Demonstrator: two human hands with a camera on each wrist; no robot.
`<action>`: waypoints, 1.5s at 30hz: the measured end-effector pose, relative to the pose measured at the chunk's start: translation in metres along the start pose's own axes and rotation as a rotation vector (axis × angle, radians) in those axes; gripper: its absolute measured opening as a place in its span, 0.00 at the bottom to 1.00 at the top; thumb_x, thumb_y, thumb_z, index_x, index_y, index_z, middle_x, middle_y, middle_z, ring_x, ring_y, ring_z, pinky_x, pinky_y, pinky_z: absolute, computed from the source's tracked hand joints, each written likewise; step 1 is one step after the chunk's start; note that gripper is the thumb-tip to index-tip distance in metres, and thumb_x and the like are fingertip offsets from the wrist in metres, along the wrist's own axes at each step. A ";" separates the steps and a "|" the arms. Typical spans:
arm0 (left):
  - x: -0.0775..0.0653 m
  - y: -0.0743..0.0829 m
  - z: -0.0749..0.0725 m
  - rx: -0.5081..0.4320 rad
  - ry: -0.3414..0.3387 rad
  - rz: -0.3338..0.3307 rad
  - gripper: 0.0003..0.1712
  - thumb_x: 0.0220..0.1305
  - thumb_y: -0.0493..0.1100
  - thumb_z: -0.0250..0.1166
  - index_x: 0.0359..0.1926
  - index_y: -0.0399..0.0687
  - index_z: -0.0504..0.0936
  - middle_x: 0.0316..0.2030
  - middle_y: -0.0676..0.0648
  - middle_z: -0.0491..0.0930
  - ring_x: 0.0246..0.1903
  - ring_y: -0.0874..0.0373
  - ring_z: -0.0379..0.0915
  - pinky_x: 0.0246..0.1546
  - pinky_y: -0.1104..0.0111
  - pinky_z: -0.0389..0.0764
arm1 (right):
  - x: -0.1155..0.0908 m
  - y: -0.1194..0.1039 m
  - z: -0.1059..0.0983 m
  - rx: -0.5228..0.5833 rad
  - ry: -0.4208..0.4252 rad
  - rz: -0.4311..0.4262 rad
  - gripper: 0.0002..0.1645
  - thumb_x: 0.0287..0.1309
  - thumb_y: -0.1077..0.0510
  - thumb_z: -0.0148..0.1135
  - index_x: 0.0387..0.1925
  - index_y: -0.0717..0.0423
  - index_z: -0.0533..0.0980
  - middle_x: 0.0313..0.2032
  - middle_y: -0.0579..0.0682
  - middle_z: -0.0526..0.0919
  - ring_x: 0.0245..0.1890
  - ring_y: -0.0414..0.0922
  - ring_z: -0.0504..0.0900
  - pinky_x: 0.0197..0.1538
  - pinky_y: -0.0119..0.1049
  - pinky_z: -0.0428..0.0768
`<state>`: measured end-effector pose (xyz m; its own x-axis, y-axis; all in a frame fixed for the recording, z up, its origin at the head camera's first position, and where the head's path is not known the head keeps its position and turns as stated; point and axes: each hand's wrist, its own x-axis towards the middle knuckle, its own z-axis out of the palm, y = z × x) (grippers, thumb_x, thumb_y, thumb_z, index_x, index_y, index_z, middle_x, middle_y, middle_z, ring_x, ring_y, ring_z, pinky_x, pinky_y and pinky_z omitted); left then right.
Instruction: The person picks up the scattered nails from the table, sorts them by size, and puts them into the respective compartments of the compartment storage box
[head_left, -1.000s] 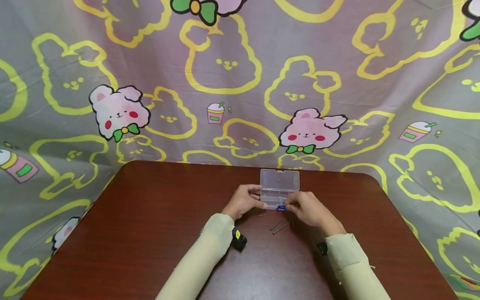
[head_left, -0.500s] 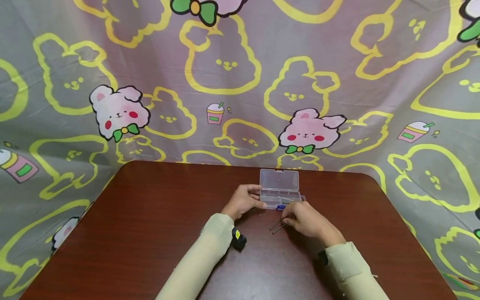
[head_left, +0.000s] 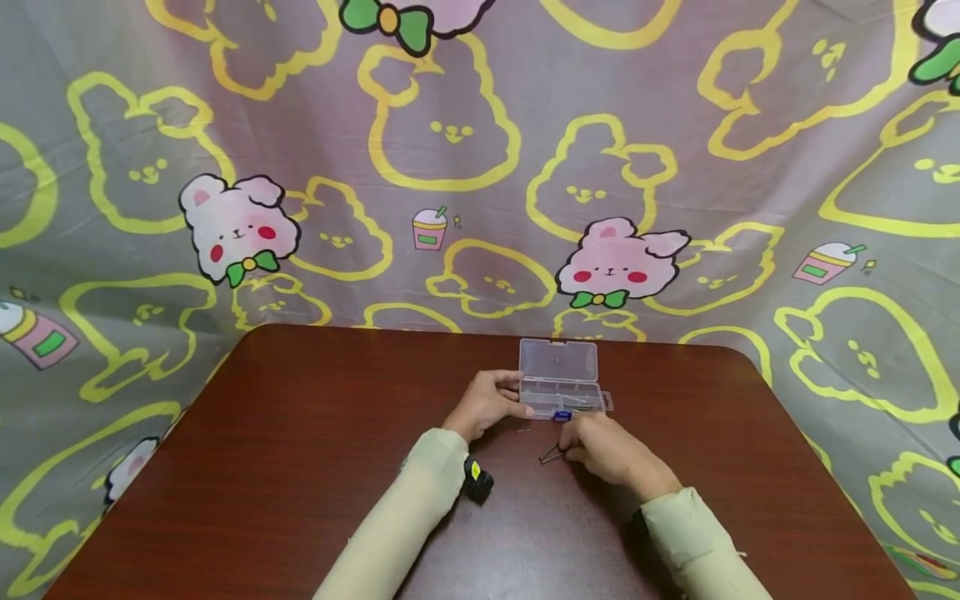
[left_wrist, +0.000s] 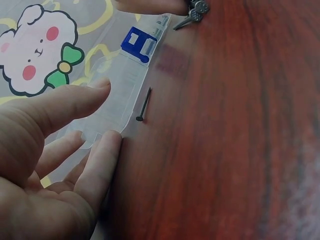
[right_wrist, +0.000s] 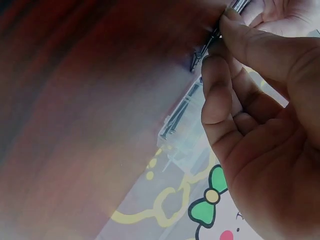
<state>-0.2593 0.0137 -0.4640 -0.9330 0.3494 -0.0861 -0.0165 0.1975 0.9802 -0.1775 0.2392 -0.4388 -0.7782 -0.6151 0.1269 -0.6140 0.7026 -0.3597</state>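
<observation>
A clear plastic compartment box stands with its lid raised toward the back of the table. My left hand holds its left end, thumb at the front and fingers round the side. Just in front of the box, my right hand pinches several dark nails between thumb and fingers; their heads show beyond the fingertips in the left wrist view. Long nails lie in the box's right part. A single short nail rests on the table near the box's front edge. The blue latch is at the front.
The brown wooden table extends widely on both sides. Behind it hangs a grey cloth with yellow bear outlines, close to the back edge. A black device is strapped at my left wrist.
My right hand has moved from the box's front right corner toward me and taken hold of nails on the table. Nails now show in the box's right part. The left hand stays put.
</observation>
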 end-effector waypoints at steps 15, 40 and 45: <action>0.001 0.001 0.000 0.003 0.002 0.006 0.39 0.44 0.31 0.82 0.62 0.44 0.81 0.46 0.45 0.82 0.45 0.54 0.78 0.42 0.64 0.81 | -0.001 -0.008 0.004 -0.136 -0.011 -0.010 0.16 0.55 0.74 0.65 0.24 0.51 0.74 0.29 0.42 0.71 0.30 0.40 0.70 0.33 0.35 0.72; 0.000 -0.002 0.001 0.004 0.005 0.011 0.39 0.45 0.32 0.82 0.62 0.44 0.81 0.47 0.46 0.82 0.47 0.53 0.78 0.42 0.63 0.82 | 0.000 -0.013 0.009 -0.369 -0.076 -0.024 0.08 0.52 0.63 0.62 0.28 0.55 0.70 0.29 0.47 0.73 0.33 0.49 0.77 0.41 0.45 0.78; -0.001 -0.002 0.001 0.010 0.001 0.013 0.39 0.46 0.32 0.82 0.63 0.45 0.80 0.48 0.45 0.82 0.48 0.53 0.78 0.44 0.62 0.82 | -0.003 -0.006 0.000 -0.136 -0.070 0.003 0.10 0.56 0.67 0.57 0.30 0.52 0.65 0.24 0.40 0.66 0.25 0.38 0.67 0.30 0.35 0.70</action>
<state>-0.2583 0.0137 -0.4662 -0.9336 0.3509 -0.0729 -0.0007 0.2017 0.9794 -0.1719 0.2366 -0.4373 -0.7721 -0.6326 0.0597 -0.6272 0.7437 -0.2313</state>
